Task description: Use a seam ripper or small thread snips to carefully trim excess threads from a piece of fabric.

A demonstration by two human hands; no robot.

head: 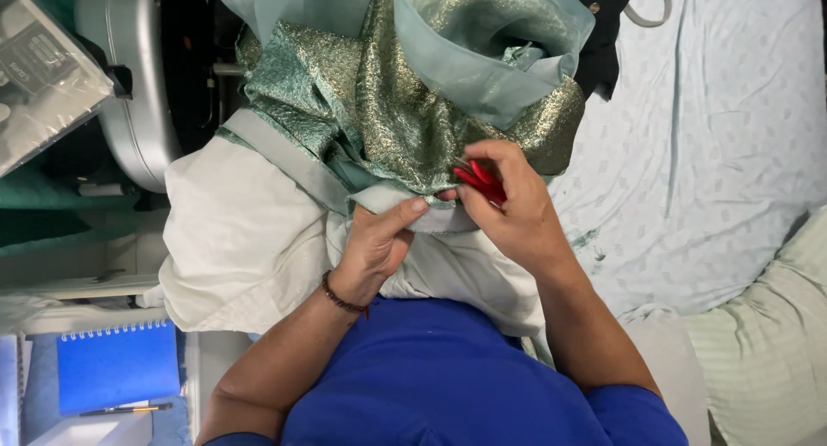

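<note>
A shiny green-and-gold brocade garment (379, 110) with a pale sheer green lining (482, 67) is bunched over a white cloth (241, 239) in front of me. My left hand (375, 243) pinches the garment's pale green hem edge (388, 196), thumb on top; a dark bead bracelet sits on that wrist. My right hand (504, 205) grips small red-handled snips (476, 177) right at the same hem, beside my left thumb. The blades are hidden by fabric and fingers.
A grey sewing machine (129, 84) stands at the upper left, with a plastic-covered item (43, 75) beside it. A blue spiral notebook (116, 364) and a pen (125, 409) lie lower left. A patterned pale sheet (715, 136) and a green pillow (767, 343) lie right.
</note>
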